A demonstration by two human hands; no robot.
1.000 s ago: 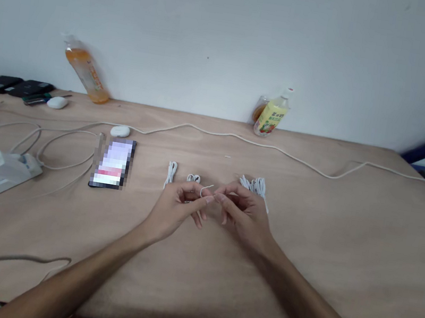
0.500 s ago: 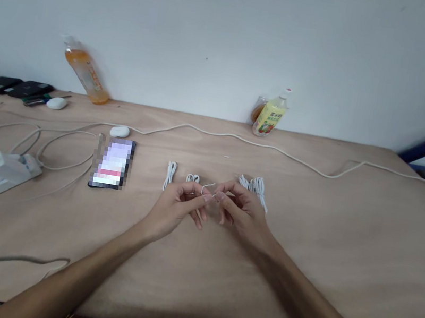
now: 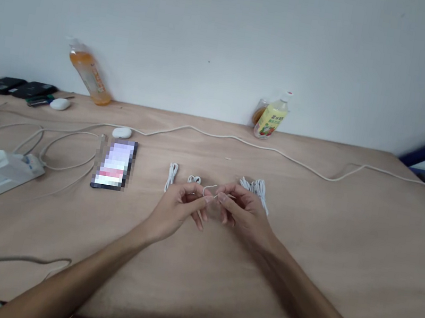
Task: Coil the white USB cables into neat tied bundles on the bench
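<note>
Over the middle of the table, my left hand (image 3: 181, 206) and my right hand (image 3: 246, 213) meet fingertip to fingertip. Between them is a thin white strand that looks like a twist tie (image 3: 210, 186), pinched by thumb and forefinger on both sides. One curved end sticks up by the left fingers; a short end shows by the right thumb. Behind my left hand lie a folded white cable (image 3: 171, 175) and a small coiled white cable (image 3: 194, 179), partly covered by the fingers. Several bundled white cables (image 3: 259, 189) lie just behind my right hand.
A phone (image 3: 115, 162) and a white earbud case (image 3: 122, 133) lie to the left, near a white power strip (image 3: 0, 174) with cords. Against the wall lean an orange drink bottle (image 3: 90, 75) and a yellow-labelled bottle (image 3: 272, 117). One long white cord (image 3: 232, 138) crosses the table behind my hands.
The view has shifted slightly. Both hands stay together, still pinching the twist tie; a short end of it now shows more clearly by the right thumb.
</note>
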